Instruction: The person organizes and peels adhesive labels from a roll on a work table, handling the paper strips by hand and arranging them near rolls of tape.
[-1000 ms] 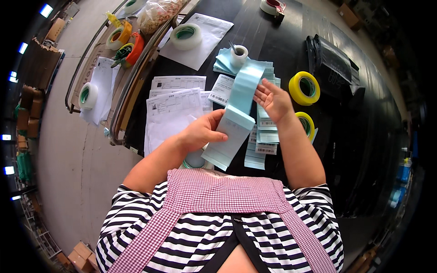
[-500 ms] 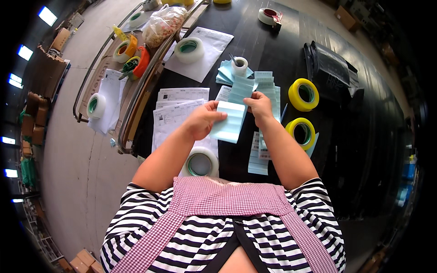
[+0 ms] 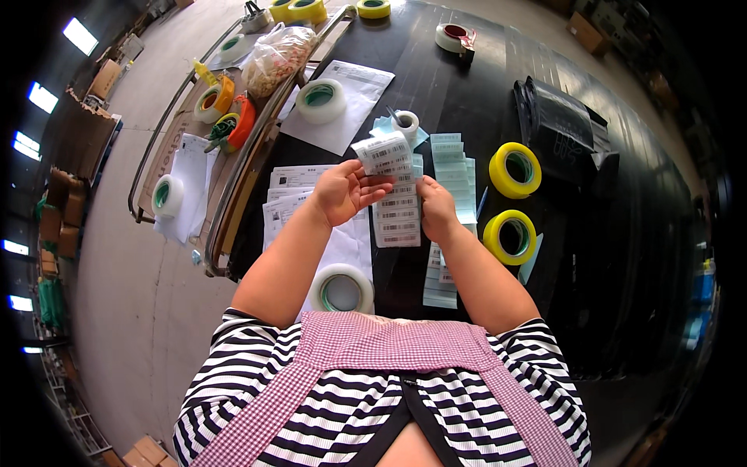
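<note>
A strip of white barcode labels (image 3: 398,214) hangs in front of me, its upper end curling over toward the left. My right hand (image 3: 438,207) is closed, pinching the strip's right edge between thumb and fingers. On the other side, my left hand (image 3: 342,193) has its fingers stretched apart, their tips against the strip below the curled part. Just beyond the strip stands a small white roll (image 3: 405,123) with a pen-like tool in it, on pale blue sheets. More pale blue label strips (image 3: 450,167) lie right of the strip, partly under my right forearm.
Yellow tape rolls (image 3: 515,170) and black plastic bags (image 3: 556,117) lie to the right. Printed sheets (image 3: 292,206) and a clear tape roll (image 3: 342,289) sit at left. A metal-railed cart (image 3: 226,183) borders the table. A tape dispenser (image 3: 455,39) stands far back.
The strip has turned from its pale blue back to its barcode side. My left hand has loosened from a pinch to spread fingers, and my right hand has moved slightly down.
</note>
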Motion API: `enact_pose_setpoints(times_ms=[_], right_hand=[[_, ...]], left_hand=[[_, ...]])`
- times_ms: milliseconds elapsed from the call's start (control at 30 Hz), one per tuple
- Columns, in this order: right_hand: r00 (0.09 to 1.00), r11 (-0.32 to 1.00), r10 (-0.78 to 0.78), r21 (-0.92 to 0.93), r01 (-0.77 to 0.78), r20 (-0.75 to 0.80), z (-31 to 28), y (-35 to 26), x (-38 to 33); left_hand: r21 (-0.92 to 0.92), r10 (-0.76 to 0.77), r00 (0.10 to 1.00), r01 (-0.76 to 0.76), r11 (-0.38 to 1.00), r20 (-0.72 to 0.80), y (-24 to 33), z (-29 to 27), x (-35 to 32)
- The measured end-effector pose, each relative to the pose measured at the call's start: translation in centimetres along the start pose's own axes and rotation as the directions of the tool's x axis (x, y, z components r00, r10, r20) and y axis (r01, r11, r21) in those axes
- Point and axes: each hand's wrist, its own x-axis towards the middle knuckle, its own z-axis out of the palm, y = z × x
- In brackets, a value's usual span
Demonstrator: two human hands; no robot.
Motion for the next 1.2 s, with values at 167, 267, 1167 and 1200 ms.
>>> enact_pose_setpoints(times_ms=[167,267,1167,1200], right_hand=[[0.993,0.999,-0.036,0.021,0.034,0.116,1.5,0.7,-0.5],[0.974,0.944,-0.167,-0.261,0.203,0.151,1.5,1.7,-0.9],[0.985,0.820,-0.053,-0.556,0.137,0.166,8.3,3.8,4.7],[0.983,0.819,-0.105,-0.548,0.173,0.152,8.4,3.7,5.2]], left_hand=[[0.066,0.022,1.000,-0.020,0.998,-0.021,-0.9,-0.1,-0.3],[0.157,0.038,0.995,-0.023,0.987,-0.094,-1.8,-0.1,-0.8],[0.349,0.486,0.843,-0.395,0.850,-0.231,3.3,-7.8,-2.2],[0.356,0.496,0.823,-0.392,0.848,-0.278,4.4,-8.9,-2.3]])
